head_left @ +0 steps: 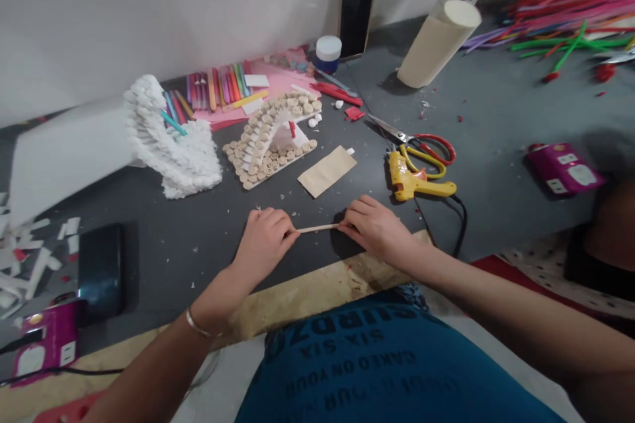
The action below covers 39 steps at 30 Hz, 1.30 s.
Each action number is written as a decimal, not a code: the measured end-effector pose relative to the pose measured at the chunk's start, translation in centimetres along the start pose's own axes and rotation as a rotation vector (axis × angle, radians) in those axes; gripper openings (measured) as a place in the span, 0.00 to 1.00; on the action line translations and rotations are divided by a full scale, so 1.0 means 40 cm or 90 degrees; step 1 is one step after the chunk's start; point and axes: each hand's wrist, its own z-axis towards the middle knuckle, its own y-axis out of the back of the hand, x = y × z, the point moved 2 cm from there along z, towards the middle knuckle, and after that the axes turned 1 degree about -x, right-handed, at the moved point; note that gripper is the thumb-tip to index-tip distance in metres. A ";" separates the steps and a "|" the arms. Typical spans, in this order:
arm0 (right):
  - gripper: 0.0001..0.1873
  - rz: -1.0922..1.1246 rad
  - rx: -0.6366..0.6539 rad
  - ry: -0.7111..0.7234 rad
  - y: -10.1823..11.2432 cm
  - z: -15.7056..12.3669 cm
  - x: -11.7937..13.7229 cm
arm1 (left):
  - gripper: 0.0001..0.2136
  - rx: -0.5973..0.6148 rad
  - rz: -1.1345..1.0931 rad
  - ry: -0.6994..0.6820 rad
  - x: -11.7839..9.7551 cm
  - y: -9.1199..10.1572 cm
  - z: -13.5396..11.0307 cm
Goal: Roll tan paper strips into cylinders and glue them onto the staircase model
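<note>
A thin pale wooden stick (318, 228) lies horizontally between my two hands, just above the dark grey tabletop (496, 119). My left hand (265, 241) is closed and pinches the stick's left end. My right hand (374, 225) is closed on its right end, fingers curled. Behind the hands lies a brown paper piece (327, 170), and further back a small model of beige wooden discs (270, 139). A yellow glue gun (414, 180) lies just right of my right hand.
Red-handled scissors (421, 142) lie by the glue gun. A white cotton-swab model (173, 145) stands at the left. Coloured sticks (218, 89), a jar (328, 53), a phone (358, 0) and a paper roll (439, 43) sit at the back. Pipe cleaners (560, 6) are piled far right. A black phone (102, 271) lies left.
</note>
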 end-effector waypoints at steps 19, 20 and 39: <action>0.04 0.007 0.070 -0.017 0.007 0.015 -0.008 | 0.04 -0.022 -0.044 0.077 -0.043 0.028 0.019; 0.06 0.007 0.062 -0.007 0.015 0.022 -0.014 | 0.04 -0.044 -0.057 0.085 -0.040 0.030 0.024; 0.13 0.348 -0.038 -0.126 -0.026 0.102 -0.078 | 0.06 -0.247 -0.483 0.238 0.013 -0.019 0.045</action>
